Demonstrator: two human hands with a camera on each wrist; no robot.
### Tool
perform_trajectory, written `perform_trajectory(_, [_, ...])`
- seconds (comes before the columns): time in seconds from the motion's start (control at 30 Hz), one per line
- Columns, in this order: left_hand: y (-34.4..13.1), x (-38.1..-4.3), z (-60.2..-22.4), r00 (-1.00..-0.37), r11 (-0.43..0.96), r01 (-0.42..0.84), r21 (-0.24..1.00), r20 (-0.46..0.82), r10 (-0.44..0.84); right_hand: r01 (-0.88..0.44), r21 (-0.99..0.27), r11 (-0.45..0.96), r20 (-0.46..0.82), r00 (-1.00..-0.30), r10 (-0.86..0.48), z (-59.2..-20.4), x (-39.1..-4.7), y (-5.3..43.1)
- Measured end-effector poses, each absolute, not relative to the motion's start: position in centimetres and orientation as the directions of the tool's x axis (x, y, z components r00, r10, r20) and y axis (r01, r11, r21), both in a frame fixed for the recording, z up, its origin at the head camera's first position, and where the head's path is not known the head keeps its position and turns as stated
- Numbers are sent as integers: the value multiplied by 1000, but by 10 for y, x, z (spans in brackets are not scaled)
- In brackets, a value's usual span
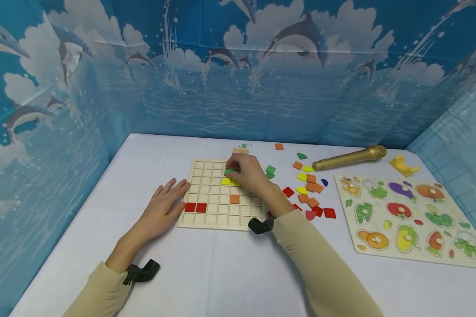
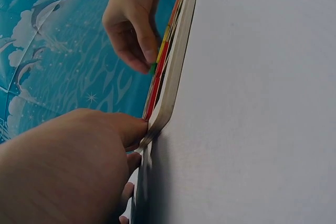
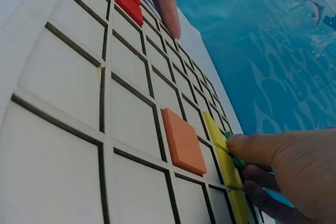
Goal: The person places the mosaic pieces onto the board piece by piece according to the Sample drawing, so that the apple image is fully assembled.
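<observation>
A pale wooden grid board (image 1: pixel 212 220) lies on the table. Two red square tiles (image 1: pixel 195 207), an orange square tile (image 1: pixel 235 199) and yellow tiles (image 1: pixel 226 181) sit in its cells. My right hand (image 1: pixel 246 171) pinches a green tile (image 1: pixel 228 171) between thumb and fingers over the upper part of the board; the right wrist view shows the green tile (image 3: pixel 234 153) right beside the yellow ones (image 3: pixel 226 166). With fingers spread, my left hand (image 1: pixel 164 209) rests at the board's left edge, its thumb near the red tiles.
Loose red, orange, yellow and green tiles (image 1: pixel 311 186) lie scattered right of the board. Beyond them are a gold microphone (image 1: pixel 349 158), a yellow curved piece (image 1: pixel 403 166) and a vegetable knob puzzle (image 1: pixel 412 220). A small pattern card (image 1: pixel 242 149) lies behind the board.
</observation>
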State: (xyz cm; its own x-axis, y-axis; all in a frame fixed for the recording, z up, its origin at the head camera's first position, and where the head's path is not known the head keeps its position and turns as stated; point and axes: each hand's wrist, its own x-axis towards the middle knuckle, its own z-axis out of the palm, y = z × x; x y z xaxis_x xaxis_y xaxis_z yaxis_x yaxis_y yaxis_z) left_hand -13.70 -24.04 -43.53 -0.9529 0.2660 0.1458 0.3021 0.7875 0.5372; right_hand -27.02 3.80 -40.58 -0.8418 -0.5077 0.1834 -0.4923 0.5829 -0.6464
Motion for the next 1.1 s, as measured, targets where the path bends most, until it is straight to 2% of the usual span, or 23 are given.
perform_trajectory(0.53, [-241, -137, -435, -954, 797, 299, 525, 142, 265, -493, -621, 609, 200, -852, -484, -412, -265, 34])
perform_trajectory(0.77, [-241, -137, -435, -953, 796, 301, 525, 147, 264, -501, -619, 605, 250, -856, -452, -410, -259, 43])
perform_trajectory(1.1, [-241, -137, -435, -954, 797, 299, 524, 144, 263, -382, -654, 654, 223, -922, -316, -401, -260, 82])
